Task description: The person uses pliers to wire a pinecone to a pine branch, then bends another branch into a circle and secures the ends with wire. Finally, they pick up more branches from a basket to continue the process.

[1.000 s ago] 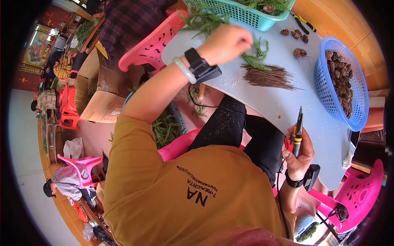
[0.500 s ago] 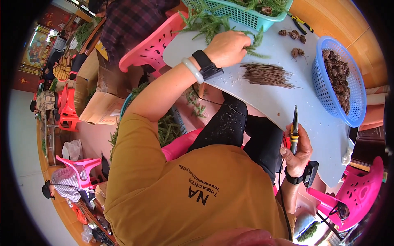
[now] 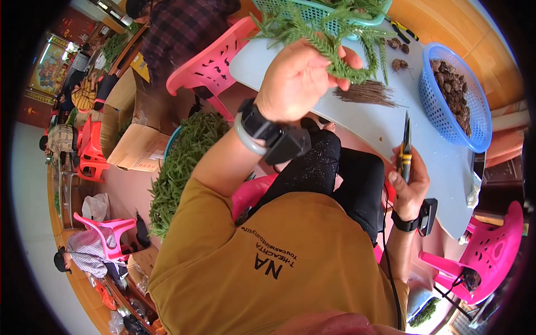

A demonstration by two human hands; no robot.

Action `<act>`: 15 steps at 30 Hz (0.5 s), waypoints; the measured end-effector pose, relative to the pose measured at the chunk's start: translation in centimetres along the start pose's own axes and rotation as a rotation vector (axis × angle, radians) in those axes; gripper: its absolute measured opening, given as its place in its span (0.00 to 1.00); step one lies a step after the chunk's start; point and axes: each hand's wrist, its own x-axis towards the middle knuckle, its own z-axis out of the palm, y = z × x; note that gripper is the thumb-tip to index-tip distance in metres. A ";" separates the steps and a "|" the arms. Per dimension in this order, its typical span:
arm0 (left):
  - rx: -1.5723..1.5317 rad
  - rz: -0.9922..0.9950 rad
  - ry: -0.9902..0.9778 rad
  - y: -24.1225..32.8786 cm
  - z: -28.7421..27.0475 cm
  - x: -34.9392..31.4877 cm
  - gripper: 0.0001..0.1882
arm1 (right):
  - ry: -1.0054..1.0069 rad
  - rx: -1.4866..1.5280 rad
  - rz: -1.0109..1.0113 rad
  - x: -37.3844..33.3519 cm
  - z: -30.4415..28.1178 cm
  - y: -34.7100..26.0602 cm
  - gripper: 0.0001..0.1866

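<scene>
My left hand is raised over the near edge of the grey table, palm turned up, its fingers closed on a green needled sprig. The sprig's fronds spread over the table in front of a teal basket. In my right hand, near the table's edge, is a pair of pliers with yellow-and-black handles and dark jaws pointing away from me. Thin brown wire-like sticks lie in a bundle just beyond my left fingers.
A blue basket of pine cones stands at the table's right, with loose cones beside it. Another pair of pliers lies farther back. Left of me are a heap of greenery, a carton and a pink chair.
My left hand has lifted the sprig off the table toward me and turned palm up. The greenery heap beside my arm now shows more. My right hand still holds the pliers, shifted slightly.
</scene>
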 end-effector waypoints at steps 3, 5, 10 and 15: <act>-0.257 0.022 -0.152 -0.8 1.9 -2.0 0.13 | 0.040 0.144 0.009 0.0 1.1 -0.6 0.37; -0.234 -0.002 -0.202 -1.3 2.2 -2.8 0.12 | -0.041 0.234 -0.021 -0.4 1.8 -1.3 0.38; -0.164 -0.017 -0.288 -2.9 3.2 -5.0 0.09 | -0.185 0.499 -0.059 -2.3 3.5 -1.9 0.42; -0.282 -0.037 -0.217 -5.0 4.7 -7.2 0.09 | -0.272 0.766 -0.127 -4.3 4.5 -1.2 0.41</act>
